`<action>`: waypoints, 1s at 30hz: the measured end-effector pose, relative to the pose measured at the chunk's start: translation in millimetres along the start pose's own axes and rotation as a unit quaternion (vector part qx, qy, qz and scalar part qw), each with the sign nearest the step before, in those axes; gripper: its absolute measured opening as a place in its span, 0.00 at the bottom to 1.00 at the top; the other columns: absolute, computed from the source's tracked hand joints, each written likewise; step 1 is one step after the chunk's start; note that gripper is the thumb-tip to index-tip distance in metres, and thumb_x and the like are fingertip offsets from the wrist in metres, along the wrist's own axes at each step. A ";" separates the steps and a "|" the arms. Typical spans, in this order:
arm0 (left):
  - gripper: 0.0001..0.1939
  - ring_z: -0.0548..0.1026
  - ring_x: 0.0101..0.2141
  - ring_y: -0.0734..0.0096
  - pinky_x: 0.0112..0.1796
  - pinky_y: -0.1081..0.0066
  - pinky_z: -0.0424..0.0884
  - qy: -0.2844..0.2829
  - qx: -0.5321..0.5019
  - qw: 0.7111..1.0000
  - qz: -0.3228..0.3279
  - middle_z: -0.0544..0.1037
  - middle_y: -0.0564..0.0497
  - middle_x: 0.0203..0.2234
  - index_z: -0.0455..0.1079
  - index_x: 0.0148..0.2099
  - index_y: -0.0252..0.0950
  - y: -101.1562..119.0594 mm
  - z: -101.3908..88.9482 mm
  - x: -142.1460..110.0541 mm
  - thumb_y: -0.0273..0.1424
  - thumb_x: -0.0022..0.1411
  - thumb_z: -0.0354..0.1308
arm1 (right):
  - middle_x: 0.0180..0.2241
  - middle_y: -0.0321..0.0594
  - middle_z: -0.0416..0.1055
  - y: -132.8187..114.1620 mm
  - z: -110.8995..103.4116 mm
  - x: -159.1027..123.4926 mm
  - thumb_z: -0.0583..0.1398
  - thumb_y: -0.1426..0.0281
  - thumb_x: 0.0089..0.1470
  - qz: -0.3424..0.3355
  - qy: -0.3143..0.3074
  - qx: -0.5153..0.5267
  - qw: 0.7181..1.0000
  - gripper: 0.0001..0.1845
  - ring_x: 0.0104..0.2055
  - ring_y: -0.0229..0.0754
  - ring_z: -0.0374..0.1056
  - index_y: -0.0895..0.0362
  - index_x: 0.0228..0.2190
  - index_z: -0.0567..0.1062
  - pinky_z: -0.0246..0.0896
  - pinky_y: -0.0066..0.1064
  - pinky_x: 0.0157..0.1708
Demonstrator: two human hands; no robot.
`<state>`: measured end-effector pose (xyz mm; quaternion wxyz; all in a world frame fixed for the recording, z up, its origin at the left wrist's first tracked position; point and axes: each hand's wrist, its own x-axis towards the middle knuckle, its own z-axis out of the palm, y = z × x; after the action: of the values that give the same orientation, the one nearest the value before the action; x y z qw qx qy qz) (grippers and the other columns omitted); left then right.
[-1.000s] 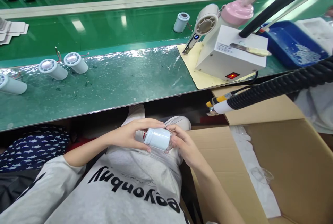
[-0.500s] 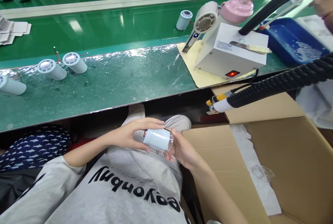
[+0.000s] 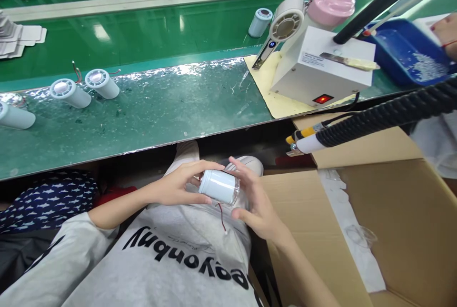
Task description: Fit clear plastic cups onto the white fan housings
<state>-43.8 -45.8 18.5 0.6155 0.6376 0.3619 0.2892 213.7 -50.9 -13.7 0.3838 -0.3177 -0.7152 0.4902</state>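
I hold a small white cylinder [image 3: 218,186] over my lap, below the edge of the green workbench [image 3: 160,112]. My left hand [image 3: 178,184] grips its left end with curled fingers. My right hand [image 3: 254,197] cups its right end, where a clear plastic cap shows. A thin red wire [image 3: 222,219] hangs down from the cylinder onto my grey shirt.
Three similar white cylinders [image 3: 67,93] lie at the bench's left. A white box machine [image 3: 321,74] with a red switch stands on a yellow mat. A black coiled hose tool [image 3: 374,119] hangs above an open cardboard box [image 3: 392,231]. Another person's hand [image 3: 446,31] is over a blue tray [image 3: 400,50].
My right hand has shifted around the cylinder's right end, its fingers now over the top. A red wire now hangs free below the cylinder.
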 end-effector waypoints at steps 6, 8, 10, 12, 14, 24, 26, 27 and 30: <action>0.37 0.80 0.48 0.59 0.44 0.65 0.79 -0.003 -0.046 0.998 -0.044 0.76 0.42 0.59 0.66 0.69 0.45 -1.1 -0.5 -1.0 0.44 0.61 0.70 | 0.61 0.45 0.75 -5.9 -4.1 2.3 0.67 0.69 0.64 -0.054 -0.017 -0.090 0.994 0.24 0.64 0.56 0.71 0.43 0.60 0.76 0.70 0.54 0.62; 0.40 0.78 0.53 0.55 0.50 0.60 0.78 -0.019 -0.040 0.998 -0.033 0.74 0.42 0.62 0.64 0.71 0.47 -1.6 -2.5 -0.9 0.43 0.60 0.72 | 0.60 0.48 0.76 -9.1 -0.7 3.2 0.72 0.56 0.58 0.075 -0.001 0.012 0.997 0.28 0.61 0.59 0.73 0.47 0.58 0.78 0.72 0.54 0.60; 0.41 0.75 0.60 0.51 0.56 0.56 0.76 -0.032 -0.025 0.999 -0.016 0.73 0.42 0.64 0.64 0.71 0.48 -2.5 -4.1 -1.0 0.41 0.59 0.73 | 0.57 0.49 0.78 -10.2 2.4 2.9 0.72 0.49 0.54 0.171 0.014 0.123 0.978 0.32 0.56 0.58 0.77 0.48 0.57 0.79 0.78 0.50 0.53; 0.40 0.73 0.62 0.50 0.58 0.55 0.75 -0.042 -0.038 0.998 -0.013 0.71 0.42 0.67 0.64 0.72 0.49 -4.2 -4.8 -1.4 0.38 0.60 0.73 | 0.54 0.46 0.80 -9.6 3.1 1.0 0.73 0.49 0.53 0.211 0.023 0.181 0.960 0.31 0.50 0.55 0.81 0.47 0.55 0.81 0.81 0.44 0.46; 0.40 0.73 0.63 0.52 0.59 0.54 0.74 -0.051 -0.092 0.994 -0.020 0.69 0.41 0.69 0.63 0.73 0.49 -6.9 -4.1 -2.0 0.35 0.62 0.71 | 0.54 0.44 0.81 -8.8 1.1 -2.2 0.75 0.53 0.50 0.199 0.032 0.167 0.965 0.28 0.51 0.55 0.80 0.44 0.52 0.84 0.81 0.43 0.46; 0.39 0.80 0.48 0.61 0.48 0.63 0.76 -0.050 -0.210 0.971 -0.099 0.80 0.41 0.54 0.65 0.70 0.39 -35.3 13.5 3.7 0.38 0.59 0.71 | 0.47 0.47 0.84 -8.1 -5.4 -3.9 0.70 0.49 0.55 0.232 0.004 0.051 0.971 0.26 0.43 0.58 0.82 0.49 0.50 0.85 0.81 0.50 0.46; 0.34 0.80 0.40 0.65 0.41 0.67 0.75 -0.005 -0.114 0.988 -0.107 0.81 0.45 0.44 0.68 0.65 0.36 -25.3 -5.4 14.0 0.40 0.60 0.69 | 0.44 0.49 0.84 -1.6 -38.0 -15.6 0.66 0.47 0.57 0.232 0.078 -0.043 0.969 0.25 0.45 0.60 0.81 0.51 0.45 0.86 0.78 0.53 0.49; 0.32 0.79 0.37 0.65 0.39 0.68 0.75 0.038 -0.036 0.994 -0.097 0.80 0.46 0.41 0.68 0.63 0.35 -15.4 -21.8 21.8 0.40 0.59 0.68 | 0.44 0.50 0.84 2.4 -61.7 -24.9 0.64 0.46 0.59 0.233 0.165 -0.104 0.953 0.24 0.46 0.61 0.80 0.52 0.42 0.86 0.77 0.54 0.50; 0.30 0.77 0.43 0.61 0.47 0.63 0.74 0.222 0.266 0.938 -0.035 0.78 0.45 0.46 0.67 0.61 0.34 28.1 -91.8 56.3 0.39 0.60 0.66 | 0.36 0.49 0.81 11.2 -141.8 -57.7 0.60 0.44 0.58 0.233 0.479 -0.260 0.805 0.25 0.36 0.60 0.79 0.52 0.36 0.80 0.78 0.55 0.39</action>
<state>-83.5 53.7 48.9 0.3377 0.6845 0.5749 0.2947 365.6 -30.5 -6.1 0.4548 -0.7571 -0.4458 0.1455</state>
